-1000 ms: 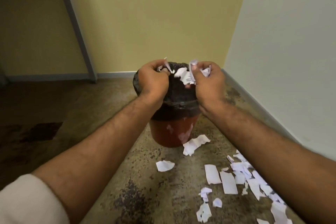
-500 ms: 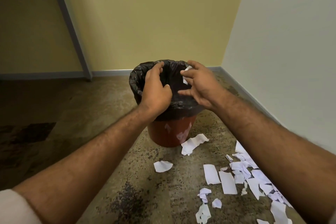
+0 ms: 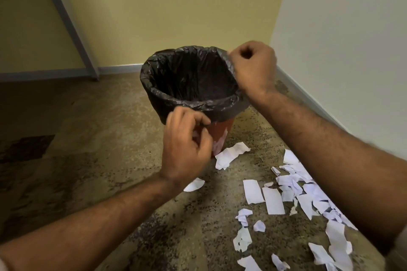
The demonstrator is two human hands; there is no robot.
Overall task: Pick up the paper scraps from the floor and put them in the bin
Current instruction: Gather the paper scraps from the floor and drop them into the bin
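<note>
A red bin (image 3: 222,130) lined with a black bin liner (image 3: 154,92) stands on the floor near the room corner. My left hand (image 3: 185,149) is at the bin's near side, fingertips pinching the liner's lower hem. My right hand (image 3: 253,68) is curled into a fist at the right rim and grips the liner's edge there. Neither hand holds paper. White paper scraps (image 3: 273,200) lie scattered on the floor to the right of the bin. One larger scrap (image 3: 231,154) lies by the bin's base, and another scrap (image 3: 195,185) shows beside my left wrist.
A yellow wall (image 3: 176,6) runs behind the bin and a white wall (image 3: 352,50) closes the right side. A grey door frame post (image 3: 66,20) stands at the left. The speckled floor (image 3: 99,138) has dark stains at the far left.
Both hands dropped their paper scraps into the bin. My left hand then moved down to the liner's front hem and my right hand moved to the right rim.
</note>
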